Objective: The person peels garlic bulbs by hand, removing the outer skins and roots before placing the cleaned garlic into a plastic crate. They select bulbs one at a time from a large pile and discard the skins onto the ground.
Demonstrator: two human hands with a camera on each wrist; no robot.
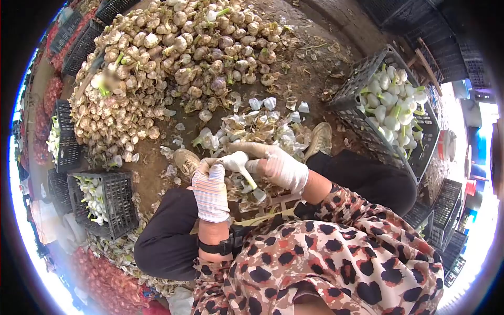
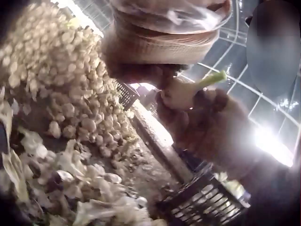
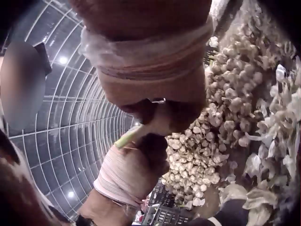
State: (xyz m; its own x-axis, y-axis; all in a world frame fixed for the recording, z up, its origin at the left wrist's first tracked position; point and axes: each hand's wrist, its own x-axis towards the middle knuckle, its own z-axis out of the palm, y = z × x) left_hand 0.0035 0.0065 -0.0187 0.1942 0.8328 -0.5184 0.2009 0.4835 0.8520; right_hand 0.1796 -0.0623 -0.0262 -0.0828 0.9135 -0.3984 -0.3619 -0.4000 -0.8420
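Observation:
A peeled white garlic bulb (image 1: 235, 160) with a green-tipped stem is held between both gloved hands in the head view. The left hand (image 1: 210, 190) pinches the bulb's left side, fingers curled. On the right, the right hand (image 1: 279, 167) has its fingers curled round the bulb's other side and the stem. In the left wrist view the bulb (image 2: 179, 94) lies between the hands, its stem pointing up and right. The right wrist view shows the stem (image 3: 129, 136) slanting down and left, with much of the bulb covered by fingers.
A large heap of unpeeled garlic (image 1: 184, 58) fills the far left floor. Loose skins (image 1: 262, 128) lie beyond the hands, between the shoes. A black crate (image 1: 386, 105) of white bulbs stands at right, another crate (image 1: 118, 202) at left. Red net bags (image 1: 105, 278) lie lower left.

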